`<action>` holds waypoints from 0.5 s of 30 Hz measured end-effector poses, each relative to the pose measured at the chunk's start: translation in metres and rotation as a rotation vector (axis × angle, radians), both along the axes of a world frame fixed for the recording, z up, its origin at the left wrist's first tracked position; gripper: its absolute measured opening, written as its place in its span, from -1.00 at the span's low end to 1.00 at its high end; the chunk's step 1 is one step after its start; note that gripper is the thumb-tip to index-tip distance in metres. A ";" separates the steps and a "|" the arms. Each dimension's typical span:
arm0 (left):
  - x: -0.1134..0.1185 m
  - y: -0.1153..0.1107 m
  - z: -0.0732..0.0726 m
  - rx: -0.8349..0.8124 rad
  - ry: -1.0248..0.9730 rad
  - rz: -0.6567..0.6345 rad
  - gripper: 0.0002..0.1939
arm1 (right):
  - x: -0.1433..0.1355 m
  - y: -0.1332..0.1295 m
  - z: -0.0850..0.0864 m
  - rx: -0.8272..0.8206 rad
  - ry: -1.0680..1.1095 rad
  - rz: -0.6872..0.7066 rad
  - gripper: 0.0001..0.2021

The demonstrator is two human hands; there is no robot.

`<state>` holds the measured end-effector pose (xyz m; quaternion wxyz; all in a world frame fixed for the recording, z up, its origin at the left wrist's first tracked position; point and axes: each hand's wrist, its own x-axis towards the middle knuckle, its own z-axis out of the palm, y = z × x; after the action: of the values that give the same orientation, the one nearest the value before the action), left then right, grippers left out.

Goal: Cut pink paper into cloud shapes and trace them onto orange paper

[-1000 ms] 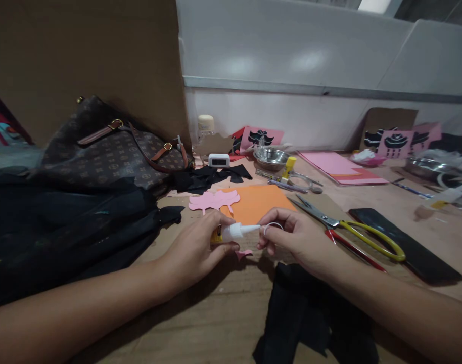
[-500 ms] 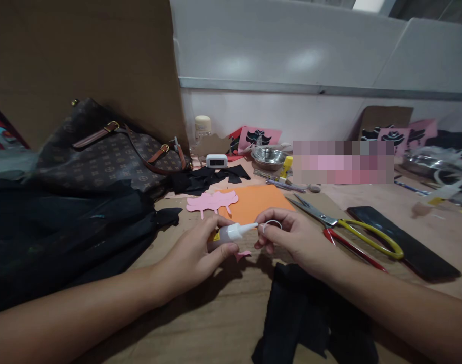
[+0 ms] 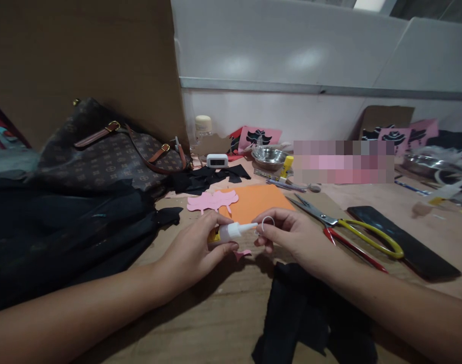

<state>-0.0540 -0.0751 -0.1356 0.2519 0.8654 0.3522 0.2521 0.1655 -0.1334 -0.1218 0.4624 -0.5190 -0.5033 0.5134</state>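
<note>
My left hand [image 3: 195, 247] is closed around a small glue bottle [image 3: 231, 232] with a yellow label and a long white nozzle, held sideways above the table. My right hand [image 3: 287, 233] pinches a thin white loop [image 3: 268, 217] right at the nozzle tip; what the loop is made of, I cannot tell. Beyond my hands lie an orange sheet [image 3: 257, 198] and a pink cut-out shape [image 3: 212, 200] overlapping its left edge. Under the bottle is a small pink scrap [image 3: 243, 254].
To the right are scissors [image 3: 356, 228] with yellow and red handles and a dark phone [image 3: 416, 250]. Black fabric [image 3: 295, 313] lies in front. A brown patterned bag [image 3: 102, 151] stands at left. A metal bowl [image 3: 271, 157] and white digital timer [image 3: 217, 161] sit behind.
The white loop has turned more upright in my right fingers and shifted slightly left. Both hands stay almost in place, with the nozzle still at the right fingertips.
</note>
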 end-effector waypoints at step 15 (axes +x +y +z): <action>-0.001 0.003 0.000 -0.063 -0.062 -0.076 -0.70 | 0.024 0.009 0.000 -0.003 -0.595 0.253 -0.87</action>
<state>-0.0546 -0.0725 -0.1357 0.2994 0.8615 0.3189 0.2579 0.1895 -0.1240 -0.1222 0.2266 -0.5805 -0.6760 0.3933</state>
